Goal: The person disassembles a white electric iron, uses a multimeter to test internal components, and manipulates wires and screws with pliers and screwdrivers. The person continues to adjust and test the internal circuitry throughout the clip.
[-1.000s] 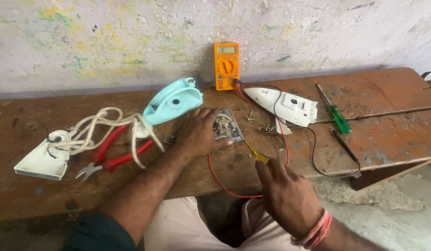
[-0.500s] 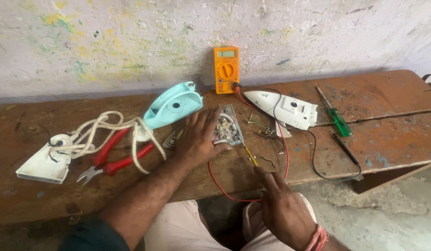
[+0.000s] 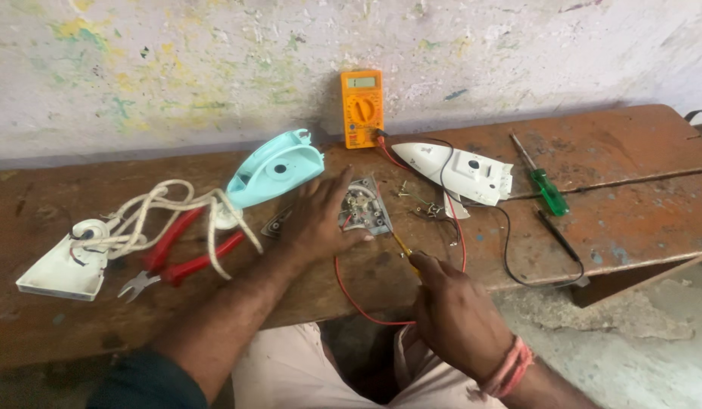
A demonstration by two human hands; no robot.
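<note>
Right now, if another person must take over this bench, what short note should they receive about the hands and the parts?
Left hand: pressed flat on the grey metal iron plate, holding it on the wooden bench.
Right hand: grips a yellow-tipped probe with a red lead, tip just beside the plate.
Orange multimeter leans on the wall, leads plugged in.
Already off: turquoise cover, white housing, white base with cord.
Unused: red pliers, green screwdriver.
Left: whether the probe touches a contact cannot be told; iron remains apart.
</note>
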